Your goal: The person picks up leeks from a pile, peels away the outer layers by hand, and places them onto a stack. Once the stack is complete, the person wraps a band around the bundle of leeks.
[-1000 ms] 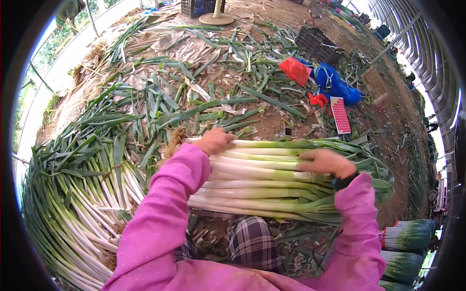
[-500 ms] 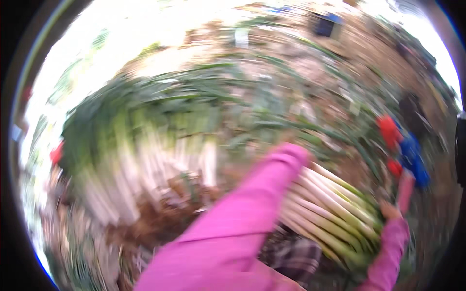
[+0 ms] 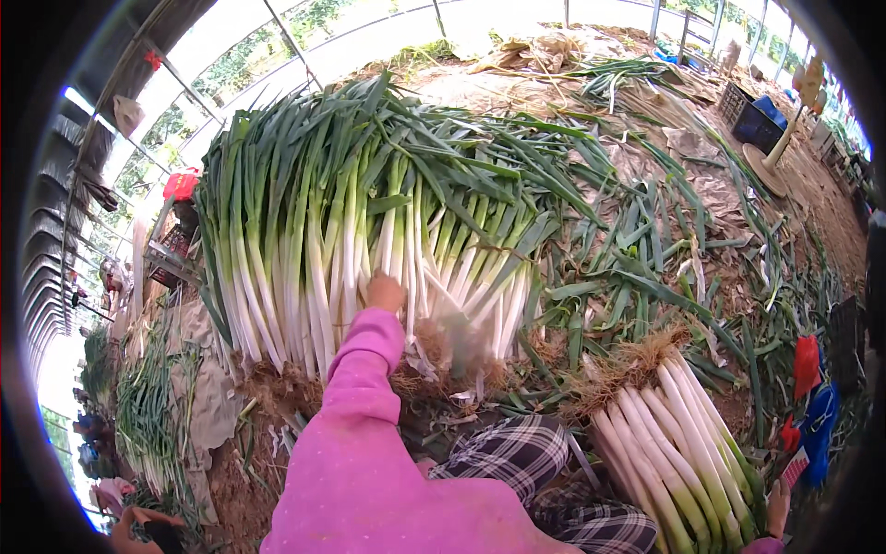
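A broad pile of leeks (image 3: 305,222) lies ahead and to the left, white stalks and roots toward me, green leaves away. My left hand (image 3: 386,292) reaches into it from a pink sleeve, its fingers closed on a white leek stalk (image 3: 363,247) among the others. A bundle of leeks (image 3: 678,443) rests at my lower right beside my checked trouser legs, its brown roots (image 3: 637,369) pointing away. Against its right side is my right hand (image 3: 779,508), partly cut off by the view's rim, fingers stretched out. A small pink-and-white striped thing (image 3: 795,467) is just beyond its fingertips.
Cut green leaves (image 3: 646,268) litter the ground at centre right. Red and blue objects (image 3: 818,420) are at the right edge. A dark crate (image 3: 752,115) stands far right. Another leek pile (image 3: 152,397) lies at left, near another person's arm (image 3: 138,526). A red item (image 3: 181,185) sits beyond the main pile.
My left hand has left the root end of the bundle at right and moved left into the big pile. The view has turned left and steadied. My right hand stays by the bundle.
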`<action>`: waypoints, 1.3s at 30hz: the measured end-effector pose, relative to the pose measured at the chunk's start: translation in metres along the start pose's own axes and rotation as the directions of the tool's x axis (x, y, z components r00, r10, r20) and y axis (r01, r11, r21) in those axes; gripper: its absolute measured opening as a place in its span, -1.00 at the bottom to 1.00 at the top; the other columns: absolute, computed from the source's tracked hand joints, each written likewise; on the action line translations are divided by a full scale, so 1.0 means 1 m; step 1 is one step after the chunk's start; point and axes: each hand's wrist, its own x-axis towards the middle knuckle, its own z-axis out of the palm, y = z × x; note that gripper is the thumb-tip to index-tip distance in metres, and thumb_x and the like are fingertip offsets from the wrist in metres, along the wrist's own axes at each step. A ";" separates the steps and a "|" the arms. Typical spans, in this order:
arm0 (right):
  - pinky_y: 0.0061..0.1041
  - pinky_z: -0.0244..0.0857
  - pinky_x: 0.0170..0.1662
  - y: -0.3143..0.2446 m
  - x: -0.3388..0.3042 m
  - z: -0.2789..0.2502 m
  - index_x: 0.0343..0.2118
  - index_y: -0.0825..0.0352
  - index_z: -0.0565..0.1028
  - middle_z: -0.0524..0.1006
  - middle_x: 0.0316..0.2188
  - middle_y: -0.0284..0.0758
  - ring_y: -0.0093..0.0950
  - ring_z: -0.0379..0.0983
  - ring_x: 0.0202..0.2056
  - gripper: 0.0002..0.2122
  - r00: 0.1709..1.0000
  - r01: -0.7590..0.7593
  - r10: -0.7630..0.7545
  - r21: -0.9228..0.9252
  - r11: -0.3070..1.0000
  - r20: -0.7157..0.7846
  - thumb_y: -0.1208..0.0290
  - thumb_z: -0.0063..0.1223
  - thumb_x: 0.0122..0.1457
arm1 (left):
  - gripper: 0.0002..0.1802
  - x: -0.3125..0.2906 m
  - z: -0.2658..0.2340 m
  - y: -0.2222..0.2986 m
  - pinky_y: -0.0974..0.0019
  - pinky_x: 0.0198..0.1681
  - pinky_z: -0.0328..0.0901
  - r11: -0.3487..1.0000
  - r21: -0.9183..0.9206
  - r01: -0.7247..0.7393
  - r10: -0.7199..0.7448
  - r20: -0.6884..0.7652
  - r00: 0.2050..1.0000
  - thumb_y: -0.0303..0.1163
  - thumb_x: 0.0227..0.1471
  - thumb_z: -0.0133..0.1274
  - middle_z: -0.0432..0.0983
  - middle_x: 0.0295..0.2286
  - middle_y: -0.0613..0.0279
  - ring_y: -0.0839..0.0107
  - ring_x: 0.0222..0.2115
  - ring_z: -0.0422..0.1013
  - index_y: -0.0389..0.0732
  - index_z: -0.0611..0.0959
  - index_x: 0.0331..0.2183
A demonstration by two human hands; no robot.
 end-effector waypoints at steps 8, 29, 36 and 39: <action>-0.40 0.01 0.20 0.003 -0.097 -0.033 0.05 0.46 0.33 0.30 0.10 -0.07 -0.22 0.18 0.16 -0.57 0.981 0.054 -0.079 -0.141 0.988 -0.178 0.50 0.00 0.08 | -0.70 0.003 -0.069 0.069 0.07 -0.05 0.31 0.906 -0.287 0.312 -0.181 0.402 0.898 -0.48 -0.06 -0.01 0.42 -0.18 -0.31 -0.09 -0.14 0.41 -0.40 0.53 -0.23; -0.49 0.26 -0.01 -0.357 -0.169 0.052 -0.01 0.46 0.37 0.47 -0.11 -0.23 -0.43 0.40 -0.08 -0.66 0.934 0.325 -0.339 0.651 0.686 -0.109 0.48 0.00 0.15 | -0.65 -0.159 -0.298 0.108 0.42 -0.48 0.31 0.375 -0.893 0.248 0.531 0.426 0.732 -0.38 -0.02 0.07 0.47 -0.44 0.16 0.47 -0.51 0.39 -0.42 0.47 -0.21; -0.27 0.21 0.07 -0.597 -0.153 0.142 0.24 0.49 -0.17 0.22 0.14 0.03 -0.15 0.25 0.11 -0.09 0.615 -0.200 -0.754 0.970 0.134 0.231 -0.27 -0.26 0.14 | -0.48 -0.246 -0.470 0.081 0.41 -0.26 0.30 0.321 -0.842 0.434 0.853 0.456 0.254 -0.35 0.05 0.08 0.47 -0.35 0.20 0.49 -0.33 0.39 -0.35 0.30 -0.01; -0.04 0.26 -0.04 -0.612 -0.113 0.137 0.24 0.39 -0.47 0.04 0.18 0.08 -0.06 0.28 0.01 0.17 0.719 -0.630 -0.682 0.540 -0.558 0.133 -0.50 -0.23 -0.10 | -0.42 -0.260 -0.484 0.069 0.37 -0.17 0.29 0.370 -0.841 0.394 0.920 0.392 -0.029 -0.42 0.08 0.07 0.46 -0.30 0.21 0.49 -0.26 0.38 -0.29 0.22 0.08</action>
